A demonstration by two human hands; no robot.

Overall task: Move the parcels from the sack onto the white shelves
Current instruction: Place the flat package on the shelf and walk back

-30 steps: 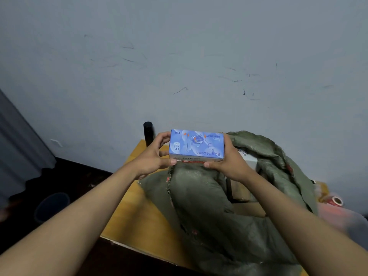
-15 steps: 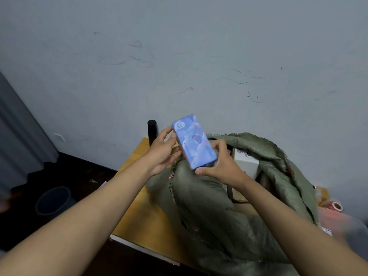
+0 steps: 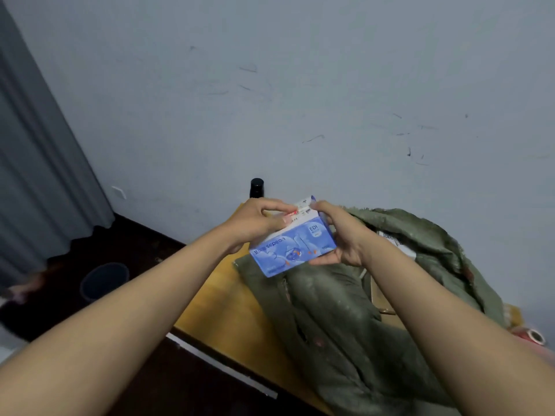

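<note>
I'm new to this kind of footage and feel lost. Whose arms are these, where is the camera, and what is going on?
There is no machine here: a person wears a camera on the head, looking forward and down, so both bare arms reach into the one view. The left hand and the right hand together hold a blue box above a green sack. The sack lies on a wooden table against a grey wall, with another parcel showing in its mouth. A black bottle stands behind the hands. No white shelves are in view.
</note>
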